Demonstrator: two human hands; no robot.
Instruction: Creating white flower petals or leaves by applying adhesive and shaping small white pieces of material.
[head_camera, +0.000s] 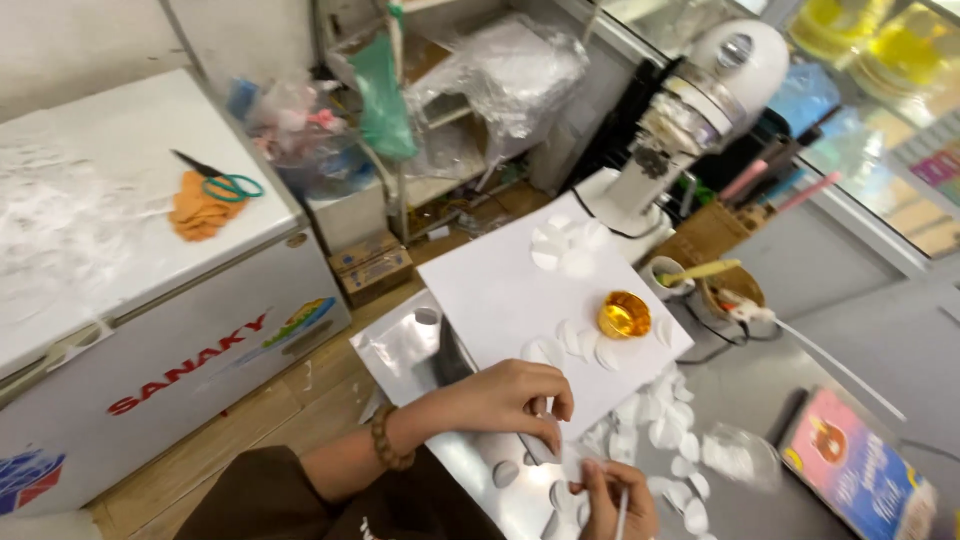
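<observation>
Between my fingertips near the bottom edge, my left hand (505, 400) and right hand (615, 500) pinch a small thin white paper disc (548, 440) over the steel counter (400, 350).

It looks feather-light, floppy, easily creased; I judge its rim the best hold. Loose white discs (665, 430), a white board (500, 290), and a gold foil cup (624, 314) crowd nearby.

bright daylight | glare off white board (520, 290) | motion blur | edges warped

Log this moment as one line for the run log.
left hand: pinching white paper disc | right hand: holding thin white stick | nearby: white board, gold cup, loose discs
</observation>
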